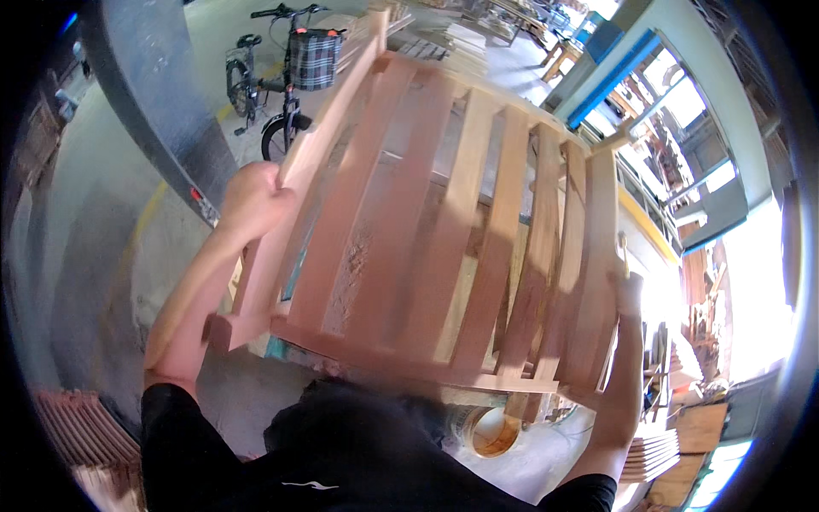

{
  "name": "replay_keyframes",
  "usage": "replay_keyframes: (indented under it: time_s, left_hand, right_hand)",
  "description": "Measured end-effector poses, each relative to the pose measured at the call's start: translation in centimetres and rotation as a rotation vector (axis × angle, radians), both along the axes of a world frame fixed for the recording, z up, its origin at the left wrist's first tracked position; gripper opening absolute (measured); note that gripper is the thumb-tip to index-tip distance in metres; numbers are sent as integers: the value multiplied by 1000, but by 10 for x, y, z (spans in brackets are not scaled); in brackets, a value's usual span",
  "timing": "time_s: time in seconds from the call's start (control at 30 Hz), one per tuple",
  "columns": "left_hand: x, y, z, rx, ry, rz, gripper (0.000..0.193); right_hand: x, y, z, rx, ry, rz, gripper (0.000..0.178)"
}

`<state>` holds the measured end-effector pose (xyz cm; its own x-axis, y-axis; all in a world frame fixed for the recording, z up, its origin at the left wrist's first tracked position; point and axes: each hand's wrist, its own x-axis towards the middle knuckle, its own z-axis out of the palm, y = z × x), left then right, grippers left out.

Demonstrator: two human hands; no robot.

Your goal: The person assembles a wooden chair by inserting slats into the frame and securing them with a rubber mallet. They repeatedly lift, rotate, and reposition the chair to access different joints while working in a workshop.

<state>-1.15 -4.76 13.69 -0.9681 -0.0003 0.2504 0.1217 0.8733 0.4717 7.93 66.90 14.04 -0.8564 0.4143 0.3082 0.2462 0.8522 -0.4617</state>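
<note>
A large slatted wooden frame (422, 213), perhaps a chair or bench part, is held up in front of me. Its broad slats run away from me between two long side rails. My left hand (256, 200) is closed round the left rail, knuckles up. At the opposite side, my right hand (630, 294) grips the right rail; its fingers are partly hidden and blurred. A short thin piece sticks up beside that hand, too small to make out. Several short posts stick out at the frame's corners.
A bicycle (290, 94) with a checked basket stands beyond the left rail, near a dark pillar (158, 94). Below the frame's near edge sits an open bucket (495, 431). Stacked curved wooden pieces (85, 431) lie at lower left, more wood (653, 452) at right.
</note>
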Motion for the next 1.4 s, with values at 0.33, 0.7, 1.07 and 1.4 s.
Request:
replay_keyframes:
  time_s: [0.33, 0.7, 1.07, 1.4]
  left_hand:
    - [-45, 9, -10, 18, -67, 22, 26]
    - [-86, 16, -35, 75, -69, 4, 27]
    - [-64, 15, -26, 90, -22, -54, 21]
    - [-33, 12, 11, 237, 64, -104, 21]
  right_hand:
    - [-50, 3, -11, 187, -254, -76, 42]
    - [-79, -31, -26, 430, -271, -276, 47]
    - [-17, -9, -23, 640, -163, -144, 49]
    - [17, 7, -3, 587, -203, -193, 49]
